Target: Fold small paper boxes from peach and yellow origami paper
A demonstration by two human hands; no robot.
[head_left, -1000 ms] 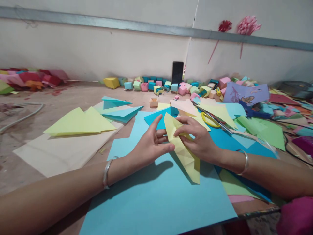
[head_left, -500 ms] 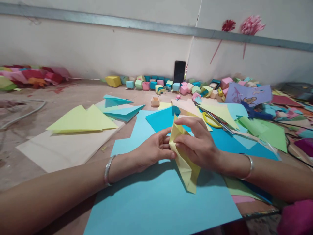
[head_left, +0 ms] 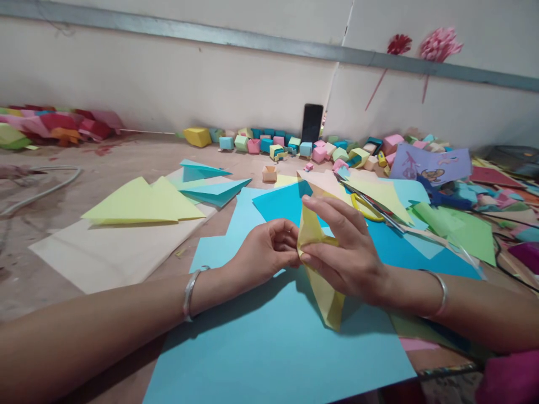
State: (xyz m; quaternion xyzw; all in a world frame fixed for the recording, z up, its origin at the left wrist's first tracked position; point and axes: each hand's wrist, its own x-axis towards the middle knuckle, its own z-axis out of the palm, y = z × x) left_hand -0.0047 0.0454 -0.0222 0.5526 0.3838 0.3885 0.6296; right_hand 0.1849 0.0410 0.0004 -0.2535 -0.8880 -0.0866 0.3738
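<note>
A folded yellow paper piece (head_left: 320,280) is held upright above a large light blue sheet (head_left: 273,342). My left hand (head_left: 263,252) pinches its left edge with curled fingers. My right hand (head_left: 343,252) grips the paper's upper part between thumb and fingers, its index finger stretched over the top. The paper's lower point hangs just above the blue sheet. Both wrists wear silver bangles.
Folded yellow-green (head_left: 143,202) and blue triangles (head_left: 214,191) lie left on a beige sheet (head_left: 101,255). Yellow-handled scissors (head_left: 368,206) lie right among loose coloured sheets. Several small paper cubes (head_left: 273,147) and a black phone (head_left: 312,123) stand by the wall.
My left hand went from spread open to pinching the yellow paper. Both hands lifted the paper and turned it more upright.
</note>
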